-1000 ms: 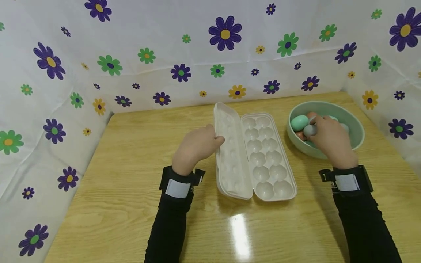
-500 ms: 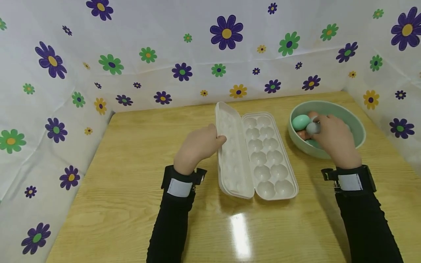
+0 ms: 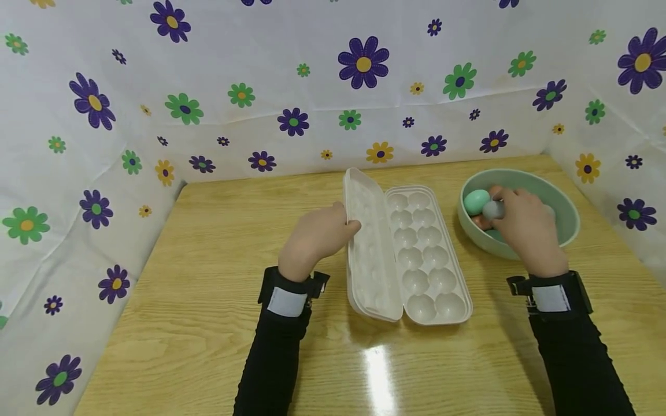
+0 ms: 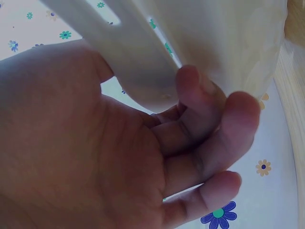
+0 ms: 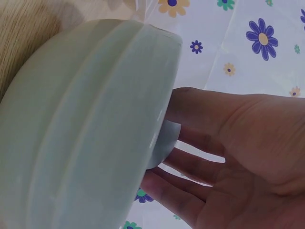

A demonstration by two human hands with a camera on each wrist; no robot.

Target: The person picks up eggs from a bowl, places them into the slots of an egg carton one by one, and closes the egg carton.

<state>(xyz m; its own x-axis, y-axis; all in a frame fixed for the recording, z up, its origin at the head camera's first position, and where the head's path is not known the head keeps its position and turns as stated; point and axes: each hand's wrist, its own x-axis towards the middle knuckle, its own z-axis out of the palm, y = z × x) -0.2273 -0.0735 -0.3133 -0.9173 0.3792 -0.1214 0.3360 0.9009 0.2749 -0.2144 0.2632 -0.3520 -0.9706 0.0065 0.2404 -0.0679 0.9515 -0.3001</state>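
A white plastic egg carton (image 3: pixel 430 254) with two rows of hollows lies open on the table. My left hand (image 3: pixel 317 240) holds its raised lid (image 3: pixel 372 254) at the left edge; in the left wrist view the thumb lies on one side and curled fingers (image 4: pixel 240 112) on the other. To the right, my right hand (image 3: pixel 531 228) reaches into a pale green bowl (image 3: pixel 564 222). It pinches a grey egg (image 3: pixel 493 209) between thumb and fingers, partly hidden behind the bowl's rim in the right wrist view. Beside it sit a mint egg (image 3: pixel 476 201) and a brown egg (image 3: pixel 481 222).
The wooden table (image 3: pixel 208 277) stretches left and in front of the carton. A flower-printed white cloth (image 3: pixel 291 63) stands along its back and both sides. Another greenish egg shows low in the bowl, and my right hand hides part of the contents.
The head view has tilted up slightly. My right hand has shifted slightly within the bowl, with the grey egg at its fingertips. The left hand keeps its hold on the lid.
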